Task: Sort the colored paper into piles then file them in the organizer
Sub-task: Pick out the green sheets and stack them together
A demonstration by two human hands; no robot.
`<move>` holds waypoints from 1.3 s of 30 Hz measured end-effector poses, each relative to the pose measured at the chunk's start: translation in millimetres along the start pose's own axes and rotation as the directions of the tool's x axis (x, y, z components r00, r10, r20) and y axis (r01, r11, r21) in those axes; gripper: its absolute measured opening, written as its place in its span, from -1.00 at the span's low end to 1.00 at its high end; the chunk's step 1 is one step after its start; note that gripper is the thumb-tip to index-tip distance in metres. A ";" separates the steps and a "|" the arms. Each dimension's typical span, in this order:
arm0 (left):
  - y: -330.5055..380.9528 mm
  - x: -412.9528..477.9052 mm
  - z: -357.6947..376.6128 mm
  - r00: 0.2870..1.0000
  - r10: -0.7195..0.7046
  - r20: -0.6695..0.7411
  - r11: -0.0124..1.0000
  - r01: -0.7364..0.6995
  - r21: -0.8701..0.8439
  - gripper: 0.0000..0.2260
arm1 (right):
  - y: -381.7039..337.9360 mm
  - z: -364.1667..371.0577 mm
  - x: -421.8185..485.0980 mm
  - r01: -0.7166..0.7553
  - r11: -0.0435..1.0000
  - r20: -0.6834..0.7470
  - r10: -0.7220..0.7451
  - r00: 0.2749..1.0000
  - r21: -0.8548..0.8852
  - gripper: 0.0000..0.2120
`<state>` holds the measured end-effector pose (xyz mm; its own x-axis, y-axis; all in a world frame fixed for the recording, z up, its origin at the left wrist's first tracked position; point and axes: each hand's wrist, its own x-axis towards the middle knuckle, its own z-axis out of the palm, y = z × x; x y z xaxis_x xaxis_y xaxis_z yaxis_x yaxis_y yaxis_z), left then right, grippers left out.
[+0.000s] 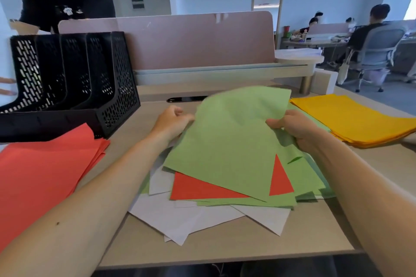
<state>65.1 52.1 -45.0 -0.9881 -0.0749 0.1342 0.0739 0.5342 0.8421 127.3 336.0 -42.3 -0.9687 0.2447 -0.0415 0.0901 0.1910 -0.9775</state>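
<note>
Head cam view: both hands are on a light green sheet of paper (227,141), lifted at the far end over a messy mixed heap of green, red and white sheets (202,207) in the middle of the pale wood desk (225,252). The left hand (172,122) has its fingers curled shut around the sheet's left edge. The right hand (295,129) pinches the right edge, thumb on top and fingers underneath.

Sorted stuff: a red paper pile (42,168) lies flat on the left, and a yellow-orange paper pile (353,117) sits on the right. The black mesh plastic file organizer (69,78) stands at the back left, just behind the red pile. No paper shows in its slots.
</note>
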 end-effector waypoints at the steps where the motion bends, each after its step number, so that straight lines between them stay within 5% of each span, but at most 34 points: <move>1: -6.5 4.1 -5.7 0.997 -0.079 0.012 0.997 0.079 -0.005 -0.57 | -0.8 -1.3 -1.3 0.027 0.999 0.002 -0.027 1.000 0.022 -0.89; 5: -3.7 2.8 -12.4 0.977 -0.043 0.208 0.935 0.112 -0.337 -0.76 | -1.0 -3.7 -2.9 0.072 0.997 -0.003 -0.071 0.997 0.039 -0.78; 8: 6.2 -2.3 -10.3 0.983 0.059 0.173 0.889 0.027 -0.456 -0.97 | -2.0 -7.4 -6.9 0.066 0.996 -0.006 -0.065 0.998 0.059 -0.85; 10: 6.0 -1.6 -10.8 0.994 0.088 0.069 0.908 -0.051 -0.417 -0.91 | -2.2 -9.5 -9.2 0.044 0.998 0.007 -0.045 0.999 0.053 -0.96; 13: 2.2 7.9 -22.5 0.964 0.172 -0.201 0.975 -0.196 -0.107 -0.91 | 1.0 -14.7 -5.3 -0.016 0.998 -0.002 0.016 1.000 -0.055 -0.89; 16: -7.4 16.9 -40.3 0.920 0.175 -0.350 0.985 -0.165 0.058 -0.89 | 3.5 -20.5 -0.8 -0.078 0.982 -0.045 0.071 0.996 -0.173 -0.75; 22: -26.1 17.8 -35.8 0.998 -0.049 0.033 0.997 0.050 -0.059 -0.84 | 2.8 -15.9 -1.9 -0.137 0.980 0.078 0.149 0.986 -0.144 -0.76; 28: -20.3 16.0 -50.1 0.999 0.019 -0.051 0.995 -0.024 -0.098 -0.82 | -3.3 7.6 -7.9 -0.122 0.969 0.071 0.140 0.988 -0.214 -0.85; 34: -25.1 7.5 -109.7 0.976 0.084 -0.201 0.995 -0.073 0.061 -0.90 | -27.5 36.5 -5.4 -0.004 0.980 0.096 0.024 0.995 -0.200 -0.81; 39: -39.7 -6.6 -164.7 0.977 0.001 -0.215 0.999 0.010 0.050 -0.87 | -38.1 68.4 -3.2 0.075 0.983 0.212 -0.038 0.976 -0.168 -0.79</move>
<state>90.9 -107.2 6.7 -0.9359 -0.2539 0.2442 0.0568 0.5752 0.8160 111.2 262.9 -19.1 -0.9984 0.0298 -0.0470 0.0547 0.3661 -0.9290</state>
